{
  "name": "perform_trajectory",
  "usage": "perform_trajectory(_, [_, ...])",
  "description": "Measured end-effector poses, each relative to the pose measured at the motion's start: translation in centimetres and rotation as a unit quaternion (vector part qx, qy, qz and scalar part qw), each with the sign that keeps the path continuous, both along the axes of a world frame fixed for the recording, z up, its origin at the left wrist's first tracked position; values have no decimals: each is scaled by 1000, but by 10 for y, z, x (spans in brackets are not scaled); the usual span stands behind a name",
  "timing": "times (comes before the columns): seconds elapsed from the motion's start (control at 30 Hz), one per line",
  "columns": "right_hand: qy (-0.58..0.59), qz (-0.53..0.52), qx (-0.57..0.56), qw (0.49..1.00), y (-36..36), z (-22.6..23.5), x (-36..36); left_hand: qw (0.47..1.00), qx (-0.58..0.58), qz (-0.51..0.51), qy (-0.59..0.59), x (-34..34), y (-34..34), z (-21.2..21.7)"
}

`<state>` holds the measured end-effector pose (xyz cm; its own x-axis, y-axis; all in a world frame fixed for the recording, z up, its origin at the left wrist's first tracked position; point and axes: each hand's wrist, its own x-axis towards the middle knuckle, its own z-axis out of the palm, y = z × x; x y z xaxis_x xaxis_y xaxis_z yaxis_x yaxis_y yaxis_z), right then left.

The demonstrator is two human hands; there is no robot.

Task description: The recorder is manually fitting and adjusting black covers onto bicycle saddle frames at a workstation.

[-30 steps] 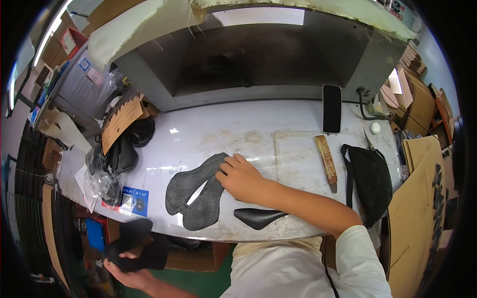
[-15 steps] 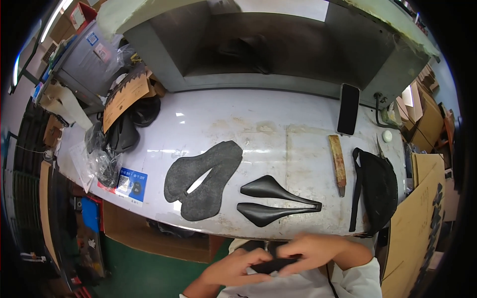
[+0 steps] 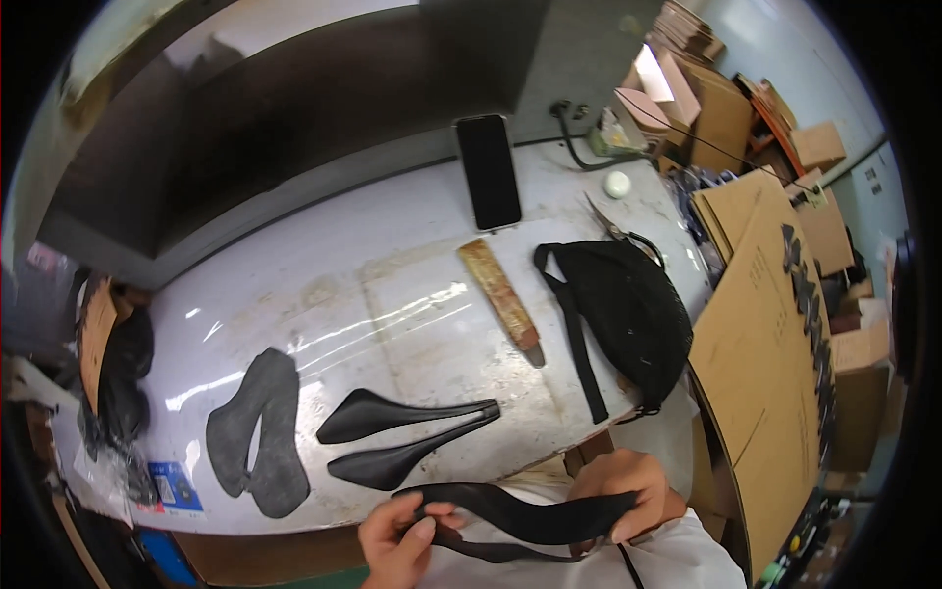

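Observation:
A wide black band, looped and bendy, spans the gap between my hands below the table's front edge. My left hand pinches one end of it between thumb and fingers. Around the other end my right hand is closed, thumb on top. Just beyond the band on the table lies a black bicycle saddle with a long central gap, its nose pointing right. To its left is a flat dark-grey saddle-shaped piece with a slot through it.
A worn, wrapped-handle blade lies mid-table, beside a black pouch with a strap. Scissors and a white round lid are behind the pouch. A phone leans against the grey metal housing. Cardboard stands at right.
My view has swung right, so the tabletop things appear further left. My hands have moved apart, and the dark item bunched between them now shows as a long black band.

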<state>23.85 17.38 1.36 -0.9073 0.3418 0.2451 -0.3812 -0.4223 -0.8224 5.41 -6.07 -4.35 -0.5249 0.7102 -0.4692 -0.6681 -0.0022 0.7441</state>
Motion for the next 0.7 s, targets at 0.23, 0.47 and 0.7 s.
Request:
perform_trajectory(0.23, [-374,-209,127,895,15,-45,-22,751,-136,-76,641,-42,35,21])
perform_trajectory(0.47, [-450,-217,162,851,15,-67,-51,883,-171,-62,432,-61,51,17])
perform_trajectory(0.7, [-459,-175,168,854,17,-64,-62,872,-171,-61,455,-74,43,12])
